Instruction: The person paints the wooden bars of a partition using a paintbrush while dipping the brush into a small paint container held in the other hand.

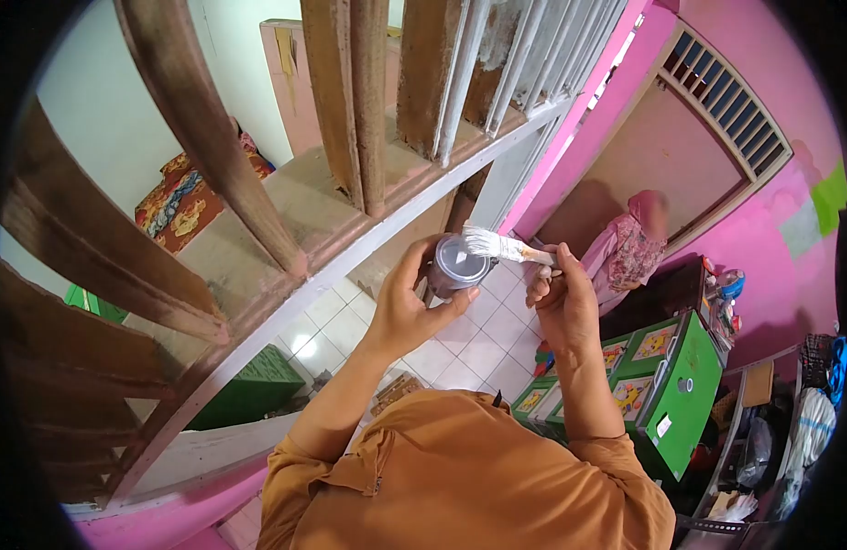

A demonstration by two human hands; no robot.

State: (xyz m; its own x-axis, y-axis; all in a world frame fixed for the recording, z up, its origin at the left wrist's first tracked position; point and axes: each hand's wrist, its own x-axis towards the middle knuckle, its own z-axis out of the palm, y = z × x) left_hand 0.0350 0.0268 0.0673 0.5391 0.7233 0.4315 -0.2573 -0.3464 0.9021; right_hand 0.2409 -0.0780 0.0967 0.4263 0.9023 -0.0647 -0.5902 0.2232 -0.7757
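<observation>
Near the middle of the head view, my left hand (411, 307) is wrapped round a small round container (461, 261) that holds something greyish. My right hand (567, 302) grips the handle of a paintbrush (510, 247). The brush's white-coated bristles are at the container's upper right rim; whether they touch it I cannot tell. Just above both hands runs a white-edged ledge (336, 269) with brown wooden slats (336, 110) standing on it. Farther right, some slats (510, 64) are whitish.
A person (629, 243) in a pink head covering stands at the right by a door (661, 137). Green drawers (684, 394) and a cluttered shelf (762, 431) are at the lower right. A patterned cloth (190, 202) lies beyond the slats.
</observation>
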